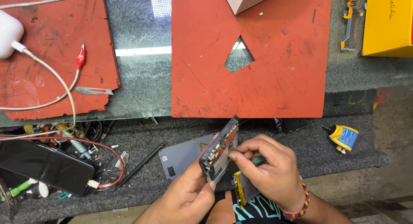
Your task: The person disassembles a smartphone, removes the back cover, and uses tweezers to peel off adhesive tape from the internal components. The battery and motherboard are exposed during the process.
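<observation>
Two hands meet near the bottom centre of my head view. My left hand (189, 194) is closed around an opened phone body (219, 148), thumb along its near edge, holding it tilted up on its side so I see the dark frame and the exposed boards and metal parts inside. My right hand (269, 170) is curled with fingertips pinched at the phone's right edge; I cannot tell whether a green bit showing between the fingers is a tool. A beaded bracelet (301, 204) sits on that wrist. Just below the phone, a yellow-edged flat part (238, 190) rests against my lap. A grey back cover (183, 157) lies flat on the grey mat (137, 140) just behind the hands.

Farther off, a large red cutting mat (258, 78) has a triangular hole. A second red mat (51, 60) at far left carries a white cable (56, 78) and a scalpel blade (92, 91). A black phone (45, 164) lies at left among wires. As for containers, a yellow box (387, 22) stands far right, contents hidden; a small yellow glue bottle (343, 137) lies on its side at right.
</observation>
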{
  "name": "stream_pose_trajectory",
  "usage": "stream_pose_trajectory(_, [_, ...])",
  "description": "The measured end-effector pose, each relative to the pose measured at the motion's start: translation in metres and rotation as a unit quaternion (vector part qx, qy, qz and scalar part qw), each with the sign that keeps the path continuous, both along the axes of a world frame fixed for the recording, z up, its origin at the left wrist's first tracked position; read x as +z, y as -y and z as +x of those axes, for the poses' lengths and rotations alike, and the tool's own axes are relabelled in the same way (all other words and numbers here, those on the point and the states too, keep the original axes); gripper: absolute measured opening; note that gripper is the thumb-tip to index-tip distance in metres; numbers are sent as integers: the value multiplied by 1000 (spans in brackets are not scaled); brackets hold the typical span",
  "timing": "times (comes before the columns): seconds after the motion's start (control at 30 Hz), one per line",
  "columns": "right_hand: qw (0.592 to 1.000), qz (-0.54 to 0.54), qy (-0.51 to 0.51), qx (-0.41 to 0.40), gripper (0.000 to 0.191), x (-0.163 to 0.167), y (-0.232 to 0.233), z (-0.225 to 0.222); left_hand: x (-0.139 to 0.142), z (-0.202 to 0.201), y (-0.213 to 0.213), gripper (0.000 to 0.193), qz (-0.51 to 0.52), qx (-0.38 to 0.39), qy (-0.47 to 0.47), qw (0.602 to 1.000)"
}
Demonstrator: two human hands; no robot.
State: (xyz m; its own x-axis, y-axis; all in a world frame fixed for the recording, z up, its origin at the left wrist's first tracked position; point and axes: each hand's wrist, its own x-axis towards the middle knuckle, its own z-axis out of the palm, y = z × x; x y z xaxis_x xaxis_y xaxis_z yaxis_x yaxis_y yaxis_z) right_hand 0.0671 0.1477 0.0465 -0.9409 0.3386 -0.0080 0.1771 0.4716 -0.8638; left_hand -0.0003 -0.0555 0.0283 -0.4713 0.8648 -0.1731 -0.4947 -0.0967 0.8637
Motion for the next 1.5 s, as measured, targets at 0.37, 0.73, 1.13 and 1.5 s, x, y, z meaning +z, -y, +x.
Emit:
stream_pose_trajectory(0.37, [957, -282, 40, 46, 12, -45, -20, 25, -2, 0, -9, 76, 65, 85, 180, 978])
stream_pose_trajectory(0.73, [738, -661, -20, -136, 48, -34, -29, 26, 3, 0, -10, 77, 78, 153, 162, 972])
stream_pose_trajectory(1.13, [811, -572, 18, -117, 49, -18, -19, 53, 2, 5, -20, 80, 96, 136, 148, 975])
stream_pose_trajectory(1.5, [881, -459, 8, -111, 38, -36, 20, 46, -3, 13, -20, 76, 98, 117, 139, 979])
